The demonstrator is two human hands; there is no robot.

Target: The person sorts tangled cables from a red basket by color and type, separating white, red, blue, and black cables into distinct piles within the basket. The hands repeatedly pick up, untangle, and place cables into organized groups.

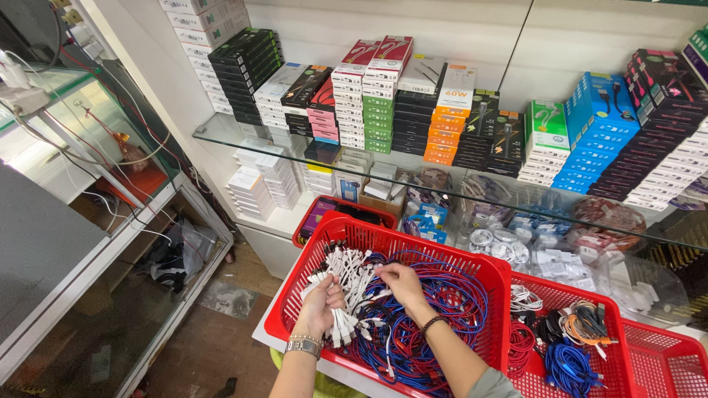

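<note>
glass shelf (221,138) of stacked boxes (590,125), 2 side baskets (664,361), bagged cables (612,221)

A bundle of short white cables (346,284) stood roughly upright over the red plastic basket (413,247) — plug ends fanned out at top and bottom, the middle gathered tight. Beneath and to its right lay a tangled heap of blue and red braided cables (450,295), loosely coiled, filling most of the basket.
</note>
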